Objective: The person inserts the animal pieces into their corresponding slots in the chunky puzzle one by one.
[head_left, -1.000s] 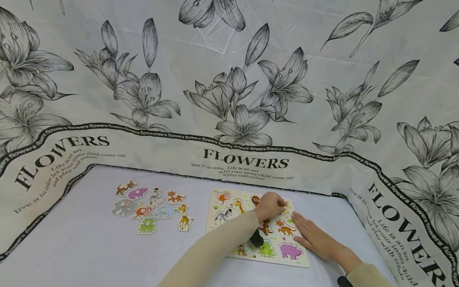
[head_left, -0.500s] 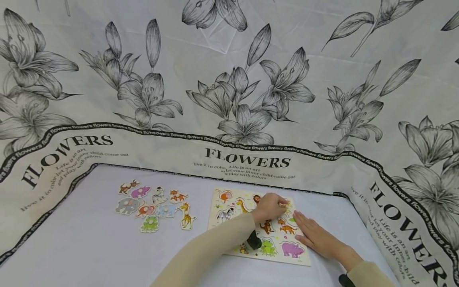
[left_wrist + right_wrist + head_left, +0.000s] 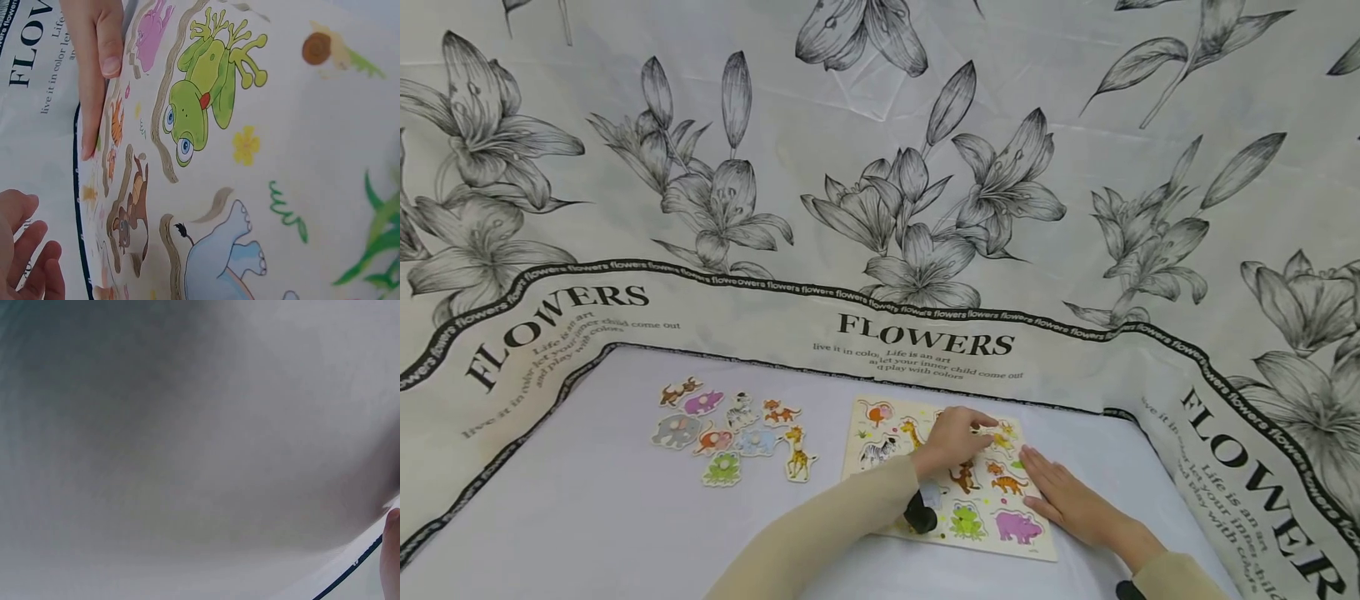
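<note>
Head view: left hand [image 3: 955, 437] is over the far half of the animal board [image 3: 988, 540], fingers stretched to its right; the nearest item is a yellow figure [image 3: 1002, 437], just off the fingertips, whether loose piece or print cannot be told at this size, nor its long axis. Right hand [image 3: 1067, 492] also close to that figure, lying on the near-right side of it. Board spreads under and around the left hand: tiger picture [image 3: 1007, 480] to the right and nearer the person, frog picture [image 3: 967, 521] directly nearer the person. Loose pieces grouped to the left of the left hand, well apart from it and farther still from the right; nearest is the giraffe piece [image 3: 798, 454], long axis running away from the person, then the frog piece [image 3: 722, 470]. State of left hand: left wrist view shows fingers parted and slightly bent, nothing seen between them; thumb not made out there. Right hand laid flat, fingers straight and close together, along the board's right edge, gripping nothing visible. Right wrist view mostly a blurred pale surface, little help.
</note>
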{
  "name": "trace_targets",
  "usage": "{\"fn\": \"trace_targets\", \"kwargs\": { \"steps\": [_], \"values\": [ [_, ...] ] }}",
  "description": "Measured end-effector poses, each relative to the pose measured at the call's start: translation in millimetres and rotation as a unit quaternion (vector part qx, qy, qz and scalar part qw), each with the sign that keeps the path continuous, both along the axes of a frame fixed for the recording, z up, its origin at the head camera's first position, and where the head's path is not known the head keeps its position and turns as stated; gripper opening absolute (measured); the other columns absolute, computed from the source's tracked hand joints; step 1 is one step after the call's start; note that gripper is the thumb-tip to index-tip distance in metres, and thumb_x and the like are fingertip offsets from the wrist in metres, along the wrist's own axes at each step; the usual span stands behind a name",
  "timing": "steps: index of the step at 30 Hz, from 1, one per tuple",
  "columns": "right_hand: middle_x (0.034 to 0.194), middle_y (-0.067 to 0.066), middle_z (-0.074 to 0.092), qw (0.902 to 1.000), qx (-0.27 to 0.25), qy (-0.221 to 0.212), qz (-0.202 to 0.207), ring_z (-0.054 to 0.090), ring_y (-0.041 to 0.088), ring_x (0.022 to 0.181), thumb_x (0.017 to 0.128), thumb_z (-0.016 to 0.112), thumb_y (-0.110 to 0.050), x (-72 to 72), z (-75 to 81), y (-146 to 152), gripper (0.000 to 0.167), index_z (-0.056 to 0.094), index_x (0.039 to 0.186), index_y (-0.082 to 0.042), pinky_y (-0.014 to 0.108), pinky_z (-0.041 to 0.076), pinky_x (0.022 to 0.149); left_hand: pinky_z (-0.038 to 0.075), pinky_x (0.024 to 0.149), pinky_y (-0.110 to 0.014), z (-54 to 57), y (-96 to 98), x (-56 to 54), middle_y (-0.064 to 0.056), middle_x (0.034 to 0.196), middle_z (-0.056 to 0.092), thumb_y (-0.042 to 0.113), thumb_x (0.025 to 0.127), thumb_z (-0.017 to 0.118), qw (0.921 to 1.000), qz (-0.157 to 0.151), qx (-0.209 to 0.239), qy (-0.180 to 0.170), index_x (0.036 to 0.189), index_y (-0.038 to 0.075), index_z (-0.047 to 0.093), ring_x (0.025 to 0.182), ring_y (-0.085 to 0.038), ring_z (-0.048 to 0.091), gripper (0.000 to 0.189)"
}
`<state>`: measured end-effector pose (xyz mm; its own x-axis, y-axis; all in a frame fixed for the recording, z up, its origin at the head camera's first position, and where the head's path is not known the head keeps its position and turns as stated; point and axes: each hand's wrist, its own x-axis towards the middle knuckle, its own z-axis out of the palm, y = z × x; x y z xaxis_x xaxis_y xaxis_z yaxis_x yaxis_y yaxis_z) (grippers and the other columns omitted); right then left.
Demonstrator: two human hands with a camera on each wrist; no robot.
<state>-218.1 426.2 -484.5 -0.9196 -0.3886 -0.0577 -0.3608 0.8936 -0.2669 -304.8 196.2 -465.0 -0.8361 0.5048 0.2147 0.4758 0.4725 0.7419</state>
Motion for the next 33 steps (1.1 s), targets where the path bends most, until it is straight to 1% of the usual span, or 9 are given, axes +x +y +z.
{"fn": "trace_targets", "kwargs": {
  "steps": [6,11,13,18,20,22,26,29,33],
  "values": [
    [0.158,0.019,0.022,1.0000,0.002,0.000,0.001,0.012,0.022,0.149,0.099,0.044,-0.046,1.6,0.7,2,0.071,0.022,0.152,-0.005,-0.002,-0.016,0.099,0.047,0.077,-0.015,4.9,-14.3,4.9,0.003,0.118,0.069,0.017,0.091,0.066,0.9991,-0.008,0.035,-0.021,0.116,0.015,0.070,0.103,-0.012,0.062,0.026],
    [0.158,0.019,0.023,1.0000,0.001,0.007,0.002,0.014,0.022,0.148,0.099,0.044,-0.045,4.0,1.4,3,0.069,0.024,0.151,-0.005,-0.001,-0.015,0.100,0.046,0.073,-0.016,6.4,-23.5,8.6,-0.002,0.115,0.070,0.018,0.090,0.066,0.9977,0.001,0.063,-0.027,0.116,0.015,0.070,0.095,-0.014,0.063,0.026],
    [0.157,0.019,0.023,0.9999,0.001,0.013,0.006,0.011,0.018,0.149,0.100,0.044,-0.044,4.0,1.7,3,0.068,0.024,0.151,-0.005,-0.001,-0.015,0.101,0.046,0.074,-0.017,7.4,-27.5,10.0,-0.003,0.114,0.071,0.017,0.090,0.067,0.9970,0.006,0.074,-0.025,0.115,0.014,0.070,0.094,-0.015,0.064,0.026],
    [0.157,0.020,0.023,0.9997,-0.002,0.021,0.013,-0.007,-0.011,0.140,0.100,0.044,-0.044,3.6,2.4,3,0.068,0.025,0.151,-0.004,-0.001,-0.014,0.101,0.048,0.079,-0.017,9.6,-37.8,12.9,-0.003,0.114,0.071,0.013,0.089,0.067,0.9954,0.011,0.091,-0.028,0.114,0.011,0.071,0.101,-0.020,0.064,0.026],
    [0.157,0.021,0.024,0.9996,-0.002,0.024,0.017,-0.010,-0.017,0.135,0.100,0.045,-0.043,3.5,2.6,2,0.068,0.025,0.151,-0.003,-0.001,-0.015,0.101,0.047,0.076,-0.017,10.2,-42.0,13.6,-0.005,0.114,0.071,0.013,0.089,0.067,0.9947,0.011,0.096,-0.037,0.115,0.011,0.070,0.101,-0.021,0.064,0.026],
    [0.156,0.022,0.024,0.9993,0.000,0.031,0.022,-0.011,-0.019,0.134,0.100,0.045,-0.042,3.2,2.5,2,0.067,0.026,0.150,-0.001,0.000,-0.015,0.102,0.045,0.072,-0.016,10.5,-46.4,13.7,-0.006,0.113,0.070,0.014,0.089,0.067,0.9940,0.013,0.099,-0.045,0.115,0.011,0.070,0.101,-0.022,0.063,0.026],
    [0.155,0.023,0.025,0.9989,0.005,0.039,0.027,-0.013,-0.020,0.133,0.100,0.044,-0.041,2.4,2.8,0,0.067,0.026,0.150,-0.001,0.001,-0.016,0.102,0.045,0.067,-0.016,10.9,-56.1,11.9,-0.009,0.112,0.071,0.014,0.090,0.067,0.9948,0.012,0.097,-0.027,0.116,0.010,0.069,0.101,-0.024,0.064,0.027],
    [0.155,0.024,0.025,0.9989,0.003,0.035,0.030,-0.014,-0.021,0.132,0.100,0.045,-0.041,1.6,2.9,0,0.067,0.025,0.150,0.000,0.001,-0.016,0.102,0.048,0.074,-0.018,11.5,-64.4,10.4,-0.007,0.113,0.071,0.014,0.090,0.067,0.9962,0.016,0.086,-0.009,0.117,0.010,0.069,0.103,-0.023,0.064,0.027],
    [0.155,0.025,0.025,0.9990,-0.002,0.031,0.033,-0.015,-0.023,0.130,0.100,0.045,-0.040,1.4,2.2,-1,0.068,0.025,0.149,0.001,0.000,-0.016,0.101,0.048,0.081,-0.020,14.3,-76.6,10.7,-0.004,0.118,0.070,0.015,0.090,0.066,0.9966,0.020,0.079,-0.011,0.119,0.010,0.068,0.107,-0.022,0.062,0.029]
  ]
}}
